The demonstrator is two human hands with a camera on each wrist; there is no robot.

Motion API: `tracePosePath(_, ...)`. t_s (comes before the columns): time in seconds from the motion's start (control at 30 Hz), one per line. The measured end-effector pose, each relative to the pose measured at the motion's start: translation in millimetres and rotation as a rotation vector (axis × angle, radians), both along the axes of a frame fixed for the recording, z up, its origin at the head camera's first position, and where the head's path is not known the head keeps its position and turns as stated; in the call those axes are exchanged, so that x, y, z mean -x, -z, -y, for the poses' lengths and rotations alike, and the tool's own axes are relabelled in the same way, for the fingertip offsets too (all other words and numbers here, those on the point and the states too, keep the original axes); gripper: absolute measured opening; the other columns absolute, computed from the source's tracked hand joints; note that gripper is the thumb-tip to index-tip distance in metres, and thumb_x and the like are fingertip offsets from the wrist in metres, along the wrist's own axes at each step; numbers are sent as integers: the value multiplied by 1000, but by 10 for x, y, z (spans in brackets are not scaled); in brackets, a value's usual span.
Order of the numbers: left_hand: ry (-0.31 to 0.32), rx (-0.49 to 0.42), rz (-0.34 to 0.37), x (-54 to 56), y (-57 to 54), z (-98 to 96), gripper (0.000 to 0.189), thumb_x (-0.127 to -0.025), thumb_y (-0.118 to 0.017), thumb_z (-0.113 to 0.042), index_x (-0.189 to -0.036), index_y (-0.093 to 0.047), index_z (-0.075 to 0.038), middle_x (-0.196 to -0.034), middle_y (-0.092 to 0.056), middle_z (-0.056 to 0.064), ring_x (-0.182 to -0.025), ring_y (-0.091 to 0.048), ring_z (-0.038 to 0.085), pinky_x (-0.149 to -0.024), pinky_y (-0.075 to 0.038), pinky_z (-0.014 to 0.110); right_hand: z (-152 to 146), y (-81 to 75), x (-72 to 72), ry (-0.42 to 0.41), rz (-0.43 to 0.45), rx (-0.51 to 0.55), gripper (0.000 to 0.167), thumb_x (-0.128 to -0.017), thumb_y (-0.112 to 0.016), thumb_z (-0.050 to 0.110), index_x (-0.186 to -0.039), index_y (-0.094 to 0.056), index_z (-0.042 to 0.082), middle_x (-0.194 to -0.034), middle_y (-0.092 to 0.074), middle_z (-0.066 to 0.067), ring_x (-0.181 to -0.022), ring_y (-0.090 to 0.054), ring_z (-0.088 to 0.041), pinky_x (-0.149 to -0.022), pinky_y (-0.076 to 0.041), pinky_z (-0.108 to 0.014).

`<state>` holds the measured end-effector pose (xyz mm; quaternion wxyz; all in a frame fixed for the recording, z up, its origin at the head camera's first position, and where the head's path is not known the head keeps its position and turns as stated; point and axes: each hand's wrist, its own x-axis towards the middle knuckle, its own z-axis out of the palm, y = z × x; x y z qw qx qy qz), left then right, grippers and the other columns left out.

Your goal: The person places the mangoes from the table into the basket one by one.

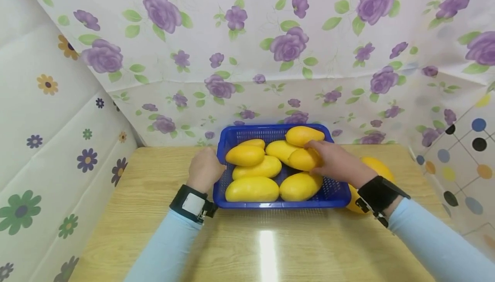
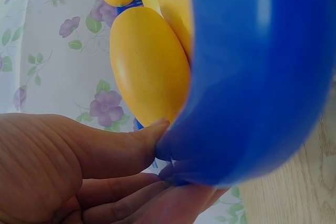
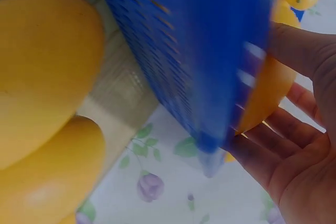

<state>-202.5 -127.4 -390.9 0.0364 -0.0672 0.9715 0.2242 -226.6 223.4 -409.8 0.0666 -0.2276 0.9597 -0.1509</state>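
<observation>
A blue plastic basket (image 1: 278, 205) with perforated walls holds several yellow mangoes (image 1: 251, 188). At its left end my left hand (image 1: 206, 171) grips the rim; the left wrist view shows the thumb on the inner side and fingers below the blue edge (image 2: 252, 145). My right hand (image 1: 340, 161) reaches over the basket's right side and holds a mango (image 1: 303, 160), thumb on one side and fingers on the other. In the right wrist view the basket wall (image 3: 157, 40) partly hides that mango (image 3: 270, 90). Another mango (image 1: 304, 135) lies just behind it, at the back rim.
More yellow mangoes (image 1: 378, 168) lie on the wooden table (image 1: 290, 243) outside the basket's right end, partly behind my right forearm. Flowered sheeting (image 1: 216, 37) rises behind the table. Patterned sheets line the left side (image 1: 69, 131) and right side (image 1: 460, 161).
</observation>
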Motion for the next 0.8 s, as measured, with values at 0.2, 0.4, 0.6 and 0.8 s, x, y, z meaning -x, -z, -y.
tracePosePath(0.2,9,-5,-10,-2,10,4,31,-76,-76,-20,-99,-66,-2,-86,-65,10,-68,-60,21,-50,-48,26,-16,87,-10,10,12,-11,77,-74,-79,31,-138,-40,14,-130,-53,-11,-113,-55,-27,-91,-49,-45)
tracePosePath(0.4,-6,4,5,-6,10,1,34,-75,-76,-21,-100,-65,-1,-87,-65,11,-69,-60,22,-51,-49,27,-12,90,-26,10,24,-9,78,-76,-77,31,-140,-38,13,-134,-50,-14,-117,-53,-29,-94,-47,-47)
tracePosePath(0.6,-9,-4,5,-6,15,-1,33,-75,-76,-20,-100,-65,-1,-87,-64,11,-69,-61,22,-52,-50,27,-14,95,-31,14,27,-15,82,-74,-78,34,-141,-36,12,-134,-50,-14,-116,-54,-28,-95,-47,-47)
tracePosePath(0.8,6,-11,-12,-1,26,14,31,-75,-76,-19,-98,-65,0,-84,-64,11,-66,-60,21,-49,-48,26,-30,75,-25,20,41,17,82,-72,-79,35,-140,-39,11,-133,-51,-11,-117,-52,-28,-97,-45,-47)
